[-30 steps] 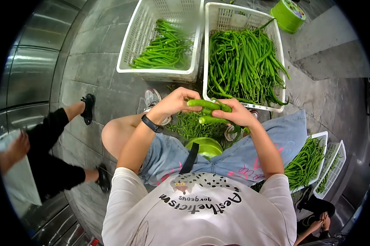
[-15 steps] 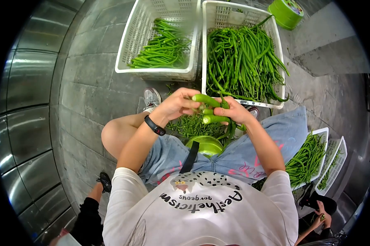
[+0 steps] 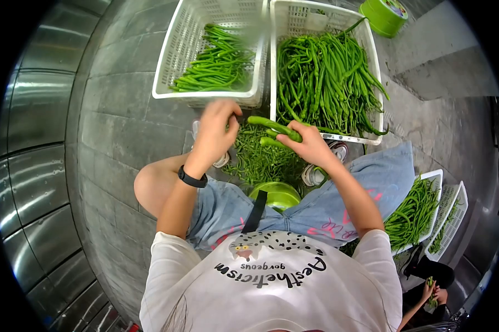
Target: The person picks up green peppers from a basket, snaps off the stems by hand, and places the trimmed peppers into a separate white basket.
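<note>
Fingers of the right hand (image 3: 311, 147) grasped at least three green peppers (image 3: 269, 123), centre; the blurred left hand (image 3: 217, 126) curled, its grasp unclear. Beyond, two white crates (image 3: 205, 96) stood edge beside edge, grey floor (image 3: 116, 110) spreading wide left.

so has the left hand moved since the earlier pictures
Yes, the left hand has moved left and forward, closer to the near rim of the left white crate and away from the green vegetables in the right hand.
</note>
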### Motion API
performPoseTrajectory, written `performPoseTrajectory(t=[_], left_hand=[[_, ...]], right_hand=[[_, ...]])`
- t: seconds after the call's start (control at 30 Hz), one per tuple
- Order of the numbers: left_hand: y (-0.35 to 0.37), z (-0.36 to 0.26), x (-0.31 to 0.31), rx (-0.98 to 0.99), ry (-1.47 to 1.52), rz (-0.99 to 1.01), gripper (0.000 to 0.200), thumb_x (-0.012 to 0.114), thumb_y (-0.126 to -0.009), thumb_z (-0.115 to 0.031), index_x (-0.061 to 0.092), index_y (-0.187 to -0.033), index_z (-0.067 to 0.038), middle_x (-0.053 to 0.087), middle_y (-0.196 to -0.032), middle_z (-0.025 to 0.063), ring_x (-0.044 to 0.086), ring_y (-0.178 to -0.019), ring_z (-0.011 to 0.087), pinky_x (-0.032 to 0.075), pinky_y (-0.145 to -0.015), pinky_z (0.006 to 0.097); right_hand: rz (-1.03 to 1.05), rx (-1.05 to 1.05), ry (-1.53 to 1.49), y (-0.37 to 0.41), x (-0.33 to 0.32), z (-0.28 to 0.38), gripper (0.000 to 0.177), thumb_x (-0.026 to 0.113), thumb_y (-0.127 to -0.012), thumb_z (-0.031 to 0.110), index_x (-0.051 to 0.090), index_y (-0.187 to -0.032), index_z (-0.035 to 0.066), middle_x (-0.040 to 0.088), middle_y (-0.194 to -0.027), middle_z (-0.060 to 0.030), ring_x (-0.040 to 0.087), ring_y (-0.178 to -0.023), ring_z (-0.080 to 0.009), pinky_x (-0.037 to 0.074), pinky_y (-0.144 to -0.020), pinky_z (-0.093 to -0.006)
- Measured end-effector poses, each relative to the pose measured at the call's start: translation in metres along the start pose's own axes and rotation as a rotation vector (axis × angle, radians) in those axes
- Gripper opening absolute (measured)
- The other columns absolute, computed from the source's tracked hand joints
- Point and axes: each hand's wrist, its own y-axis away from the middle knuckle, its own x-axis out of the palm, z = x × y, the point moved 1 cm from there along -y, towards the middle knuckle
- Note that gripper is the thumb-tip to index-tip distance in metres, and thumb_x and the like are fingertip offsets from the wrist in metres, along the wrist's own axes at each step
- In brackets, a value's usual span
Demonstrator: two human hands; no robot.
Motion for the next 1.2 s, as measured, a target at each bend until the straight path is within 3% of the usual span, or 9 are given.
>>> performPoseTrajectory(t=[0.03,0.07,0.2,0.3,0.5,0.77,0.97,1.07,1.2], left_hand=[[-0.006,-0.013,-0.010,0.105,-0.044,-0.089,0.018,0.060,-0.075,0.002,0.060,-0.093,-0.002,0.060,-0.097,0.0106,0.056,-0.092,0.0303,0.045,-0.079,0.0380],[-0.009,-0.022,-0.012,0.205,-0.009,-0.059,0.020,0.064,-0.075,-0.003,0.061,-0.095,-0.004,0.060,-0.098,0.0096,0.056,-0.093,0.0294,0.045,-0.078,0.0376],[-0.001,-0.032,0.011,0.417,0.040,0.234,0.029,0.074,-0.071,-0.018,0.064,-0.096,-0.007,0.061,-0.093,0.0051,0.056,-0.089,0.0253,0.044,-0.076,0.0330],[0.001,-0.023,0.014,0.419,0.072,0.279,0.015,0.069,-0.072,-0.007,0.064,-0.086,-0.005,0.056,-0.078,0.0072,0.053,-0.077,0.0267,0.042,-0.071,0.0353],[-0.008,-0.021,-0.013,0.276,0.015,0.151,0.010,0.063,-0.075,-0.001,0.061,-0.085,-0.002,0.053,-0.076,0.0091,0.052,-0.076,0.0282,0.042,-0.069,0.0371],[-0.005,-0.012,0.001,0.344,0.121,0.383,0.019,0.069,-0.075,-0.016,0.061,-0.085,-0.002,0.054,-0.073,0.0092,0.055,-0.073,0.0272,0.044,-0.064,0.0354],[-0.008,-0.004,-0.005,0.229,0.430,0.574,0.021,0.068,-0.078,-0.018,0.062,-0.080,0.002,0.058,-0.074,0.0090,0.056,-0.063,0.0239,0.043,-0.057,0.0326],[-0.009,-0.006,-0.007,0.154,0.610,0.697,0.013,0.066,-0.081,-0.013,0.065,-0.080,0.000,0.060,-0.073,0.0072,0.056,-0.062,0.0168,0.042,-0.056,0.0293],[-0.008,0.010,-0.003,-0.151,0.923,0.516,0.013,0.063,-0.085,-0.011,0.065,-0.089,0.001,0.063,-0.083,0.0031,0.055,-0.066,0.0075,0.044,-0.058,0.0206]], right_hand=[[-0.022,-0.059,0.095,0.000,0.002,0.000,0.027,0.066,-0.085,0.028,0.058,-0.090,0.002,0.054,-0.058,-0.0076,0.053,-0.051,-0.0154,0.043,-0.050,-0.0302],[-0.016,-0.057,0.073,0.000,0.005,0.002,0.037,0.066,-0.083,0.035,0.059,-0.088,-0.001,0.060,-0.063,-0.0185,0.060,-0.055,-0.0334,0.046,-0.053,-0.0372],[-0.065,-0.276,0.080,-0.006,0.023,0.004,0.039,0.068,-0.080,0.036,0.058,-0.090,0.000,0.058,-0.060,-0.0182,0.059,-0.056,-0.0343,0.046,-0.053,-0.0380],[0.099,-0.168,0.113,-0.004,0.020,0.019,0.041,0.069,-0.080,0.037,0.055,-0.089,0.000,0.056,-0.059,-0.0184,0.058,-0.055,-0.0343,0.045,-0.052,-0.0382],[0.128,-0.221,0.061,-0.004,0.013,0.025,0.035,0.060,-0.088,0.035,0.051,-0.095,0.002,0.053,-0.059,-0.0189,0.055,-0.053,-0.0350,0.041,-0.051,-0.0390],[0.210,-0.292,0.128,0.001,0.013,0.018,0.029,0.057,-0.090,0.031,0.052,-0.090,0.002,0.051,-0.060,-0.0194,0.052,-0.054,-0.0347,0.039,-0.051,-0.0393],[0.325,-0.373,0.127,0.003,0.009,0.023,0.029,0.058,-0.090,0.029,0.053,-0.087,0.001,0.049,-0.059,-0.0181,0.051,-0.053,-0.0331,0.040,-0.052,-0.0381],[0.328,-0.489,0.076,0.004,0.010,0.021,0.029,0.058,-0.089,0.031,0.056,-0.090,0.002,0.049,-0.057,-0.0175,0.050,-0.051,-0.0330,0.040,-0.050,-0.0382],[0.312,-0.422,-0.047,0.005,0.002,0.024,0.028,0.058,-0.090,0.031,0.058,-0.094,0.003,0.049,-0.057,-0.0154,0.051,-0.049,-0.0271,0.040,-0.049,-0.0371]])
